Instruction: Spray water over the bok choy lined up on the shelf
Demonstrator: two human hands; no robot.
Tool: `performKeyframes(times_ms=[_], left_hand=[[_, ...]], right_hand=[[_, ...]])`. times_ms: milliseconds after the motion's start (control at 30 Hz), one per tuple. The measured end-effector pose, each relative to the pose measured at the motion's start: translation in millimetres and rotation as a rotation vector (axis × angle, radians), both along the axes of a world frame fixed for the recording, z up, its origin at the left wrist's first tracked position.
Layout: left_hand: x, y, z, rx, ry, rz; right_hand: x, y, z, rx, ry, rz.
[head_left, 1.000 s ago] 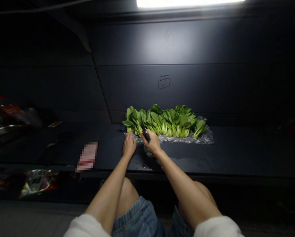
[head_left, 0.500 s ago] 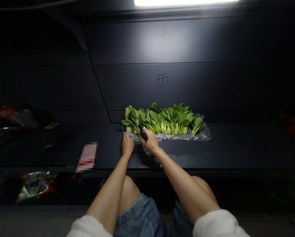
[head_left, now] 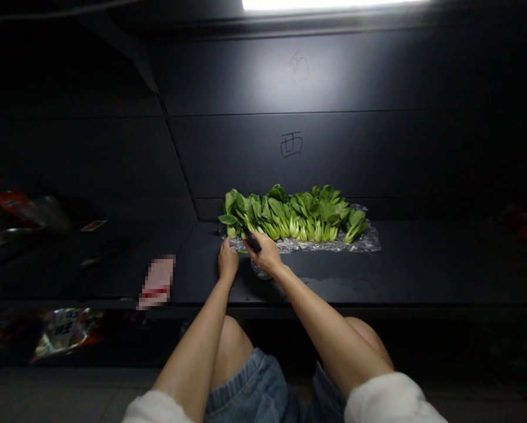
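A long row of green bok choy lies on crumpled clear plastic wrap, with pale stems toward me. My right hand grips a small black tool at the row's left end, and any blade is hidden. Beside it, my left hand rests with its fingertips at the base of the leftmost stems, on the wrap's edge. Whether those fingers hold a stem is too small to tell. A clear glass object stands partly hidden under my right wrist.
The dark table has wet marks near its front edge, and a dark panelled wall rises behind it. A pixelated pink-and-white package lies left of my hands. A metal tray and a colourful bag sit farther left.
My right hand and the black tool have shifted slightly left along the row. My left hand has drawn a little closer to the stems.
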State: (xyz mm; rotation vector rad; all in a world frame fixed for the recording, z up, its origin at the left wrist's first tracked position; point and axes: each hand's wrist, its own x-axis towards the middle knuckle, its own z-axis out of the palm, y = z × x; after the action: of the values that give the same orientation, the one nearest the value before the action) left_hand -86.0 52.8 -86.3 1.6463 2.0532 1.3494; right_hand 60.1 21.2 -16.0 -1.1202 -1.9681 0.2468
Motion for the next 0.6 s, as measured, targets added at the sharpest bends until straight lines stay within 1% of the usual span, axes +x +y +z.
performKeyframes(times_ms=[267,433,600], left_hand=[[-0.5,0.8,-0.1,0.004,-0.034,0.001],[-1.1,0.2,0.8,-0.009,-0.008,0.001],[-1.6,1.8,-0.8,0.002,0.014,0.001]], right_hand=[[0.1,4.4,-2.3,0.001,0.005,0.008],[-1.5,5.5,-1.9,0.008,0.017,0.045],[-4.2,8.3,-4.8,0.012,0.022,0.042]])
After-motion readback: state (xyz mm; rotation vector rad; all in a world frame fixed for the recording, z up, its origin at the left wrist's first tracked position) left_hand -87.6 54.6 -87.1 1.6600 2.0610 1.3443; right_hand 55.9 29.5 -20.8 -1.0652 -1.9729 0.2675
